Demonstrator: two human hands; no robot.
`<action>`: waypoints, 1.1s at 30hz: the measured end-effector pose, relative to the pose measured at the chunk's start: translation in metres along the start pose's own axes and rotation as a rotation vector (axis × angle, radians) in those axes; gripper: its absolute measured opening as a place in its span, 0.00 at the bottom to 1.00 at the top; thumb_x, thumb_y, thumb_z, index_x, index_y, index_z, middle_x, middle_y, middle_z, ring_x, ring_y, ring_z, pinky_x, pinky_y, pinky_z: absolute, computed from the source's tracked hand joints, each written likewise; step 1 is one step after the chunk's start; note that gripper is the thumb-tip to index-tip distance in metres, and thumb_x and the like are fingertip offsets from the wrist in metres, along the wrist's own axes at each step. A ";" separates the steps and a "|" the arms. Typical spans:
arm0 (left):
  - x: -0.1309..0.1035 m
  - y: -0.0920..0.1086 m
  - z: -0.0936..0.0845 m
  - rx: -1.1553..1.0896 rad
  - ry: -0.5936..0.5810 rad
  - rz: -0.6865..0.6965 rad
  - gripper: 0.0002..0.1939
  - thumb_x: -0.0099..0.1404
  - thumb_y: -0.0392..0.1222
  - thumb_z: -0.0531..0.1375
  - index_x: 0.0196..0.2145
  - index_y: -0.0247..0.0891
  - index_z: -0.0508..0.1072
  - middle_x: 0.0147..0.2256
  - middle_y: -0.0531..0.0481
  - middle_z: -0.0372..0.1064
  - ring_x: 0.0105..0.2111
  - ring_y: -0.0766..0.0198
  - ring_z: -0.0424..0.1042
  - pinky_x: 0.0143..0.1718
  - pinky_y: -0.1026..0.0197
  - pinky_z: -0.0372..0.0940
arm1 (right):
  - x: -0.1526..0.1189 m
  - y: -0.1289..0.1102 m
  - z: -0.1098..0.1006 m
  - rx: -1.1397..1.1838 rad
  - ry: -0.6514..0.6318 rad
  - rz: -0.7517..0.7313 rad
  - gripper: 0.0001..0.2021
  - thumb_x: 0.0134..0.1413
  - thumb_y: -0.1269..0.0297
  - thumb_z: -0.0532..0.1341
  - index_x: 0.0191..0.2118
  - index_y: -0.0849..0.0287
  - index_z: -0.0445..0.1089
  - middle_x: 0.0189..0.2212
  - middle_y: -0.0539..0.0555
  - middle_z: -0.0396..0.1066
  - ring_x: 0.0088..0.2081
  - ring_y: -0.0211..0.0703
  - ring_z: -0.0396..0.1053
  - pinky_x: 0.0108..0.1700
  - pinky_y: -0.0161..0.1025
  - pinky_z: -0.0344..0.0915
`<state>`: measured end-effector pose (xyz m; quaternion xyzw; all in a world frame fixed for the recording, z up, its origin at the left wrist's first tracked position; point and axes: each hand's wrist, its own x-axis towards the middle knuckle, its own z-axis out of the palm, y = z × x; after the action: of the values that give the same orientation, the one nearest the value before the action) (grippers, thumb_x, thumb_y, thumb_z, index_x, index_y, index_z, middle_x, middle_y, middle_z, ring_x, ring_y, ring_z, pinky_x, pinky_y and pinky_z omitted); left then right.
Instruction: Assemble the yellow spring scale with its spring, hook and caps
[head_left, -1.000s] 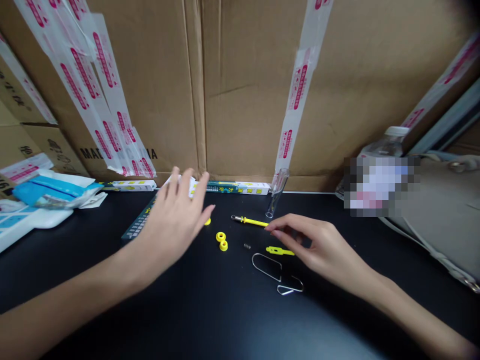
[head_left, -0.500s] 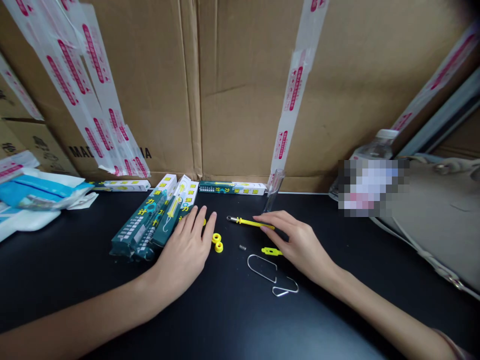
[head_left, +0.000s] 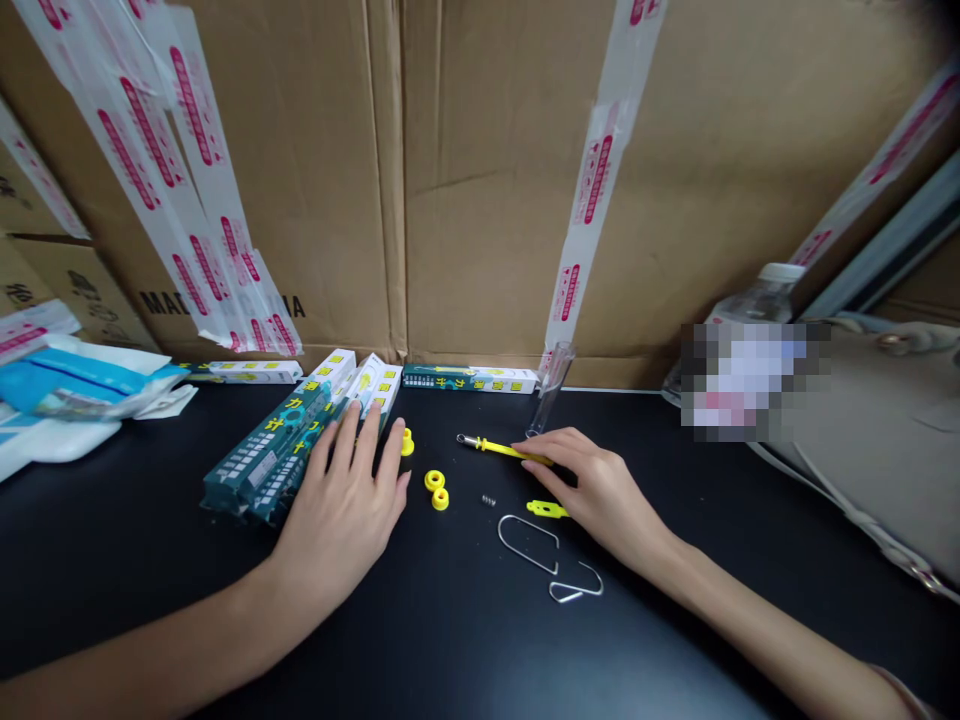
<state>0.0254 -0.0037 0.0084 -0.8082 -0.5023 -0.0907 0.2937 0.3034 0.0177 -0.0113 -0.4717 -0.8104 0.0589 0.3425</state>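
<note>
My left hand (head_left: 341, 505) lies with fingers spread on the green-and-white spring-scale boxes (head_left: 259, 450), beside a yellow cap (head_left: 407, 442). Thumb and fingers of my right hand (head_left: 604, 490) pinch the right end of a thin yellow rod (head_left: 496, 448), which has a metal piece at its far end. Under that hand a flat yellow piece (head_left: 545, 509) is partly hidden. Between the hands are two yellow rings, one (head_left: 434, 481) touching the other (head_left: 441, 499), and a small spring (head_left: 488, 500). Nearer me lie a bent wire loop (head_left: 501, 535) and a wire hook (head_left: 601, 580).
A clear tube (head_left: 553, 385) leans behind my right hand. More boxes (head_left: 469, 378) lie along the cardboard wall (head_left: 495, 250). Blue-and-white packets (head_left: 97, 375) sit at the left. A plastic bottle (head_left: 776, 285) and a beige bag (head_left: 885, 430) stand at the right.
My left hand has moved left and toward me, shifting the boxes under it slightly left and uncovering more of the yellow cap. The right hand keeps its pinch on the rod.
</note>
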 end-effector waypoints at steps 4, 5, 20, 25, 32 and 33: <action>0.000 -0.020 -0.012 0.013 0.003 -0.061 0.24 0.74 0.36 0.46 0.62 0.22 0.67 0.61 0.22 0.63 0.64 0.30 0.58 0.58 0.35 0.62 | 0.000 -0.001 0.000 0.002 -0.019 0.007 0.10 0.65 0.69 0.59 0.46 0.57 0.78 0.42 0.57 0.80 0.46 0.51 0.75 0.49 0.51 0.75; 0.001 -0.027 -0.014 0.016 -0.031 -0.098 0.25 0.74 0.37 0.46 0.61 0.21 0.67 0.60 0.22 0.65 0.64 0.31 0.59 0.57 0.36 0.64 | 0.000 -0.001 0.000 0.003 -0.024 0.009 0.10 0.65 0.69 0.59 0.46 0.57 0.78 0.42 0.57 0.80 0.46 0.51 0.75 0.49 0.51 0.75; 0.006 -0.049 0.001 0.000 -0.133 -0.134 0.26 0.73 0.39 0.43 0.57 0.30 0.73 0.66 0.24 0.54 0.65 0.21 0.50 0.53 0.20 0.56 | -0.001 -0.002 0.001 0.012 -0.036 -0.001 0.12 0.65 0.67 0.58 0.49 0.54 0.77 0.43 0.57 0.79 0.46 0.51 0.74 0.49 0.53 0.75; 0.008 -0.039 -0.004 -0.020 -0.073 -0.044 0.30 0.74 0.46 0.42 0.63 0.24 0.66 0.66 0.24 0.53 0.68 0.25 0.43 0.60 0.19 0.43 | -0.001 -0.001 0.001 0.011 -0.041 -0.007 0.12 0.66 0.68 0.58 0.50 0.54 0.76 0.44 0.57 0.79 0.47 0.51 0.74 0.49 0.52 0.75; 0.005 -0.034 -0.003 -0.073 -0.134 0.053 0.33 0.67 0.60 0.54 0.66 0.49 0.62 0.65 0.37 0.60 0.67 0.24 0.48 0.59 0.18 0.43 | -0.002 -0.003 0.001 0.017 -0.050 -0.022 0.13 0.65 0.69 0.58 0.50 0.55 0.76 0.44 0.57 0.79 0.47 0.51 0.74 0.50 0.52 0.75; 0.004 -0.033 -0.001 -0.048 -0.144 0.033 0.34 0.66 0.60 0.55 0.66 0.48 0.62 0.65 0.36 0.60 0.67 0.22 0.48 0.58 0.16 0.42 | -0.002 -0.003 0.000 0.019 -0.051 -0.026 0.13 0.65 0.69 0.58 0.50 0.55 0.76 0.45 0.57 0.79 0.47 0.51 0.74 0.50 0.52 0.75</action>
<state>-0.0010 0.0093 0.0241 -0.8276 -0.5065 -0.0396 0.2387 0.3016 0.0145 -0.0110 -0.4561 -0.8243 0.0741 0.3271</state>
